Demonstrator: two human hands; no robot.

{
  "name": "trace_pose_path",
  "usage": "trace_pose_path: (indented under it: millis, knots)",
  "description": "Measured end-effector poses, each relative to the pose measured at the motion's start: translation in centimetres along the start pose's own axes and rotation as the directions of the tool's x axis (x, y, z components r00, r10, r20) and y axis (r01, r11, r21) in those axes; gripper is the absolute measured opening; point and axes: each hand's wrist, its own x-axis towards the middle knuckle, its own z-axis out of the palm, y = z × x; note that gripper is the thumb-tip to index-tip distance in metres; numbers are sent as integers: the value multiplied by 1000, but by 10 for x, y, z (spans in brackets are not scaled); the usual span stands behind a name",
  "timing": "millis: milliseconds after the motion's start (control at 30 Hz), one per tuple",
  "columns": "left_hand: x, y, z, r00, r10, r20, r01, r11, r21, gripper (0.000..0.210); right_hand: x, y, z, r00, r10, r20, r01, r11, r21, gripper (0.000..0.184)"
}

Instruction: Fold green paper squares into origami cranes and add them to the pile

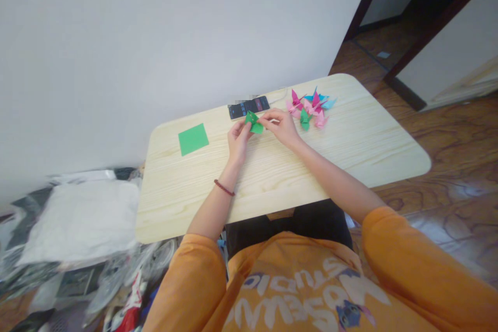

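Note:
A partly folded piece of green origami paper is held up over the table between both hands. My left hand is closed on its left side, with the thumb in front. On its right edge, the fingertips of my right hand pinch the paper. Left of the hands lies a flat square of green paper. To the right sits a cluster of several folded paper cranes in pink, magenta and blue, with a green crane at its near side.
A phone with a lit screen and a white cable lies just beyond my hands, near the wall. The pale wooden table has rounded corners. White bags and clutter are piled on the floor at left; a doorway stands at right.

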Motion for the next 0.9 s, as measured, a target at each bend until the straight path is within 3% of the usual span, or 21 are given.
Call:
trace_pose_path:
  millis: [267, 467, 600, 733, 900]
  knots:
    - [0, -1, -1, 999, 29, 23, -30, 998, 46, 34, 1, 2, -3, 1000, 7, 16, -6, 998, -56, 17]
    - [-1, 0, 2, 1000, 1, -18, 0, 997, 79, 31, 2, 7, -1, 998, -7, 55, 8, 1000, -29, 22]
    - [0, -1, 1, 999, -8, -33, 10, 999, 49, 30, 2, 2, 1, 990, 104, 98, -114, 988, 102, 31]
    - [2, -3, -1, 998, 4, -56, -1, 999, 53, 32, 0, -9, 0, 927, 360, 108, -376, 885, 275, 36]
    - [3, -4, -1, 992, 92, -84, -84, 992, 91, 27, -3, -16, 0, 788, 545, 288, -615, 720, 320, 30]
